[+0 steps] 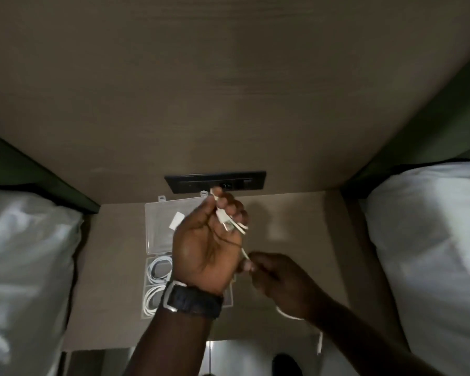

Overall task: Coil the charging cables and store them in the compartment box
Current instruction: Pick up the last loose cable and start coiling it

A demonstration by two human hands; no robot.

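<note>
Nearest the camera: right hand (pixel 277 280) low over the worktop (pixel 296 226), fingers (pixel 248 265) pinched on a white charging cable (pixel 244 252), its slack looping under the wrist and dangling off the front edge. Just above and left: left hand (pixel 209 240), palm up, wristwatch (pixel 193 299) on the wrist, fingers curled shut around the gathered loops and plug end of the same cable. Beneath the left forearm: clear compartment box (pixel 158 291) flat on the worktop, two coiled white cables (pixel 159 268) in its left compartments, one behind the other; right compartments hidden by the hand and wrist. Behind the box: its open lid (pixel 158 226) lying flat, a small white label on it, partly covered by the left hand. Beyond the lid: dark socket panel (pixel 215 181) in the back wall, close above the raised left fingertips. Left and right: white pillows (pixel 25 253) flanking the narrow worktop, crowding both side edges. Bare worktop to the right of the hands.
</note>
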